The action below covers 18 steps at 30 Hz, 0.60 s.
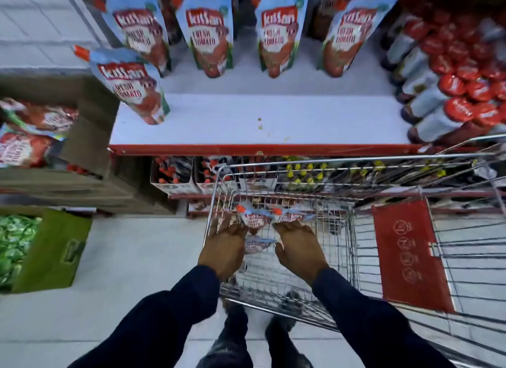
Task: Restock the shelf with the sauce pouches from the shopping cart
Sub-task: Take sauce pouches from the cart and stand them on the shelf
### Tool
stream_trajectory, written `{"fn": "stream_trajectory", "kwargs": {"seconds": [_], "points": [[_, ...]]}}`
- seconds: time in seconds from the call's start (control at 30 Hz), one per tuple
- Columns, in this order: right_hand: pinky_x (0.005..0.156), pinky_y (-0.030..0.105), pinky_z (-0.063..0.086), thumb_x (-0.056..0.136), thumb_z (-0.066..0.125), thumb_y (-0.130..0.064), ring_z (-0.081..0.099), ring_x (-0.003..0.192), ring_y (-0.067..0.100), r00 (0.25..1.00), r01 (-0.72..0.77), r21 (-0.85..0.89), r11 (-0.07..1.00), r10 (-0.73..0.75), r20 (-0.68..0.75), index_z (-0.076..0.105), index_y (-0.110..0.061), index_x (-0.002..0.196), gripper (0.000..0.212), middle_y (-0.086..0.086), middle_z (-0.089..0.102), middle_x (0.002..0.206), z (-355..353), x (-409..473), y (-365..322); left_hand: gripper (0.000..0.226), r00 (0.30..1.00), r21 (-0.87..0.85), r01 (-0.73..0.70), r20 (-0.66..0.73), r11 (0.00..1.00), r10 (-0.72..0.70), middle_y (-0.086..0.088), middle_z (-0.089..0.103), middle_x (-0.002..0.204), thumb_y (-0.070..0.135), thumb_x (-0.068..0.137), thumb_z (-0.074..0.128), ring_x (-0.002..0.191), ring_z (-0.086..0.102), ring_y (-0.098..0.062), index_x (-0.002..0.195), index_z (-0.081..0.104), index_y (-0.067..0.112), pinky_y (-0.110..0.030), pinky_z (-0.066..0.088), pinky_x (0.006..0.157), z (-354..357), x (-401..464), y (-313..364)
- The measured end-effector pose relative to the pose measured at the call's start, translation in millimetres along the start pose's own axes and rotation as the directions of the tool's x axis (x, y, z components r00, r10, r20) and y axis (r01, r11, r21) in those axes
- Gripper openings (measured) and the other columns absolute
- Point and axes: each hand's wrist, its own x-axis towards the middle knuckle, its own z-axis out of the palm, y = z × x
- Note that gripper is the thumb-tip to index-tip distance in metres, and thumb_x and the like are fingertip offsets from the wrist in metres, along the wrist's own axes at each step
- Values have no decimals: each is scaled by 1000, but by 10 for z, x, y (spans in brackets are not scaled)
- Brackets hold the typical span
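Note:
Both my hands reach down into the wire shopping cart [347, 230]. My left hand [224, 247] is closed on a sauce pouch [253, 219] with a red cap. My right hand [298, 244] grips a second sauce pouch [294, 216] beside it. A third pouch [257, 245] lies on the cart floor between my hands. On the white shelf [260, 121] above, several blue-and-red tomato sauce pouches stand upright in a back row [276, 33], and one pouch [131, 88] stands nearer the front at the left.
Bottles with red caps [451, 79] crowd the shelf's right end. A cardboard box holding more pouches [32, 137] sits at the left, with a green box [54, 249] on the floor below. The cart's red child-seat flap [408, 252] is at the right.

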Motion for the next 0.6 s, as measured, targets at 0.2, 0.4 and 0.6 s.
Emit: {"fn": "stream_trajectory", "kwargs": {"seconds": [0.2, 0.4, 0.6], "points": [[89, 41, 56, 95, 59, -25, 64, 113, 27, 986, -91, 57, 994, 82, 142, 59, -22, 135, 40, 5, 69, 124, 222, 144, 27, 32, 989, 28, -4, 151, 1000, 0, -13, 71, 111, 3, 90, 63, 110, 62, -33, 120, 65, 13, -44, 54, 90, 188, 254, -53], [70, 39, 59, 98, 54, -17, 69, 84, 29, 989, -113, -4, 994, 112, 100, 73, -21, 109, 21, 5, 73, 93, 244, 272, 15, 18, 990, -13, -2, 143, 1000, 4, -18, 73, 95, 2, 94, 56, 88, 69, -36, 105, 69, 5, -44, 55, 75, 210, 363, -81], [71, 34, 56, 98, 56, -20, 70, 85, 26, 999, -34, -94, 995, 37, 34, 72, -23, 105, 18, 3, 74, 93, 104, 163, -20, 12, 996, -91, -6, 93, 996, 14, -17, 70, 93, 2, 90, 61, 87, 65, -34, 98, 69, 4, -37, 42, 65, 53, 247, -121]]}}
